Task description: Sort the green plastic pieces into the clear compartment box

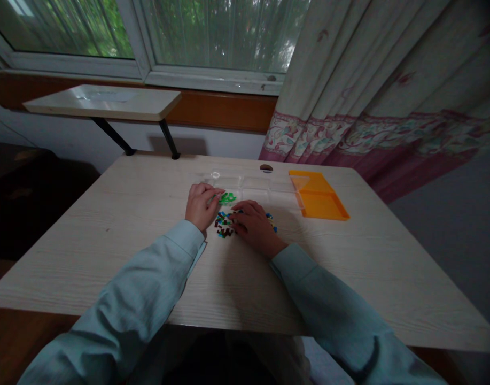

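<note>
The left hand (202,206) is showing a half-curled grip beside green bits (227,198), the right hand (253,224) another over mixed bits (224,232), any hold being unclear.

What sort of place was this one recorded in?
Probably a room in a home: a flower-patterned curtain hangs beside a window, and a wood-grain desk stands below it.

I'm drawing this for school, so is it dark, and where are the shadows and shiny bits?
In the head view, it's dim overall, brightest at the window; also in the head view, a soft shadow lies on the table below the right hand, and the white shelf has a pale shine.
</note>
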Tool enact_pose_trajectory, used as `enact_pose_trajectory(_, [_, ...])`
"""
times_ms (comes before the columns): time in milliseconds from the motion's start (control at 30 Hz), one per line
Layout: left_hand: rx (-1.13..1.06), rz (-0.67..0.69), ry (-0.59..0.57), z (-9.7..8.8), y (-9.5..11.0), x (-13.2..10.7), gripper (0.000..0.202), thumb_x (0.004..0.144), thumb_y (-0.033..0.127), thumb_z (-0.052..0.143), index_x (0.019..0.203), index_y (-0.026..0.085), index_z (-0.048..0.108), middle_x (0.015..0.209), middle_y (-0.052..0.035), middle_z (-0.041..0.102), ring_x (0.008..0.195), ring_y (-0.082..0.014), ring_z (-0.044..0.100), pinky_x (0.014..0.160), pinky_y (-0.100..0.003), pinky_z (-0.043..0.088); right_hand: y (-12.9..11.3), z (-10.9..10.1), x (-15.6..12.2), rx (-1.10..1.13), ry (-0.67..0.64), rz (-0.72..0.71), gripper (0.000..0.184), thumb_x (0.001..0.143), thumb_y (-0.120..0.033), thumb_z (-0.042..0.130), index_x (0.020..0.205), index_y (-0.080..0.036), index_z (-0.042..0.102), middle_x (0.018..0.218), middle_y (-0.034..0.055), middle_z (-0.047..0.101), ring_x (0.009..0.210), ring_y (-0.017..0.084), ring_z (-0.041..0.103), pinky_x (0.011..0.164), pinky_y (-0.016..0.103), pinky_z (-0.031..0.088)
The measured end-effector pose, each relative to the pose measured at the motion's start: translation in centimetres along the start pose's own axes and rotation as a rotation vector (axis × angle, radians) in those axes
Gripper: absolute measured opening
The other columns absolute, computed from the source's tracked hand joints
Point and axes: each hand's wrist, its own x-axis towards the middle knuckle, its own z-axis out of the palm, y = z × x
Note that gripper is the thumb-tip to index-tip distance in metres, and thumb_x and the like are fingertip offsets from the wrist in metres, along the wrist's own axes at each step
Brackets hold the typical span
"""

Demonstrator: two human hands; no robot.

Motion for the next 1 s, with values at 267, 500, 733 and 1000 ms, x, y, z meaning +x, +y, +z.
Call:
enact_pose_trajectory(267, [0.001, 0.002, -0.004, -0.11, 0.25, 0.04, 0.023, 0.090, 0.029, 0.050, 0.101, 0.025, 0.069, 0.090, -0.0047, 0.057, 0.095, -0.0204, 0.047, 0.090, -0.039, 0.039, -0.10, -0.11, 0.09, 0.002, 0.003, -0.041, 0.017, 0.080, -0.018, 0.065, 0.093, -0.026, 0.070, 0.111, 0.0048, 0.061, 0.111, 0.023, 0.045, 0.095, 0.042, 0.038])
enact_pose_trajectory(500, [-0.004, 0.025, -0.012, -0.12, 0.33, 0.02, 0.022, 0.089, 0.028, 0.051, 0.101, 0.025, 0.069, 0.089, -0.0046, 0.057, 0.094, -0.0202, 0.048, 0.088, -0.038, 0.039, 0.09, -0.59, 0.14, -0.007, 0.052, -0.036, 0.013, 0.080, -0.017, 0.065, 0.088, -0.026, 0.070, 0.105, 0.0029, 0.064, 0.111, 0.022, 0.047, 0.096, 0.041, 0.036])
enact_pose_trajectory(733, [-0.062, 0.106, -0.102, 0.17, 0.17, -0.19, 0.023, 0.090, 0.029, 0.050, 0.104, 0.026, 0.068, 0.092, -0.0039, 0.058, 0.095, -0.0192, 0.049, 0.088, -0.037, 0.040, 0.76, -0.65, 0.12, -0.013, 0.108, 0.030, 0.011, 0.080, -0.018, 0.065, 0.088, -0.024, 0.070, 0.103, 0.0034, 0.065, 0.107, 0.022, 0.048, 0.093, 0.039, 0.038])
enact_pose_trajectory(1000, [-0.058, 0.117, -0.107, 0.34, 0.01, -0.23, 0.023, 0.091, 0.030, 0.049, 0.103, 0.025, 0.068, 0.091, -0.0041, 0.058, 0.093, -0.0191, 0.050, 0.087, -0.037, 0.040, 0.36, -0.31, 0.00, -0.058, 0.033, 0.039, 0.014, 0.081, -0.023, 0.065, 0.095, -0.024, 0.069, 0.110, 0.0058, 0.061, 0.110, 0.024, 0.045, 0.094, 0.042, 0.037])
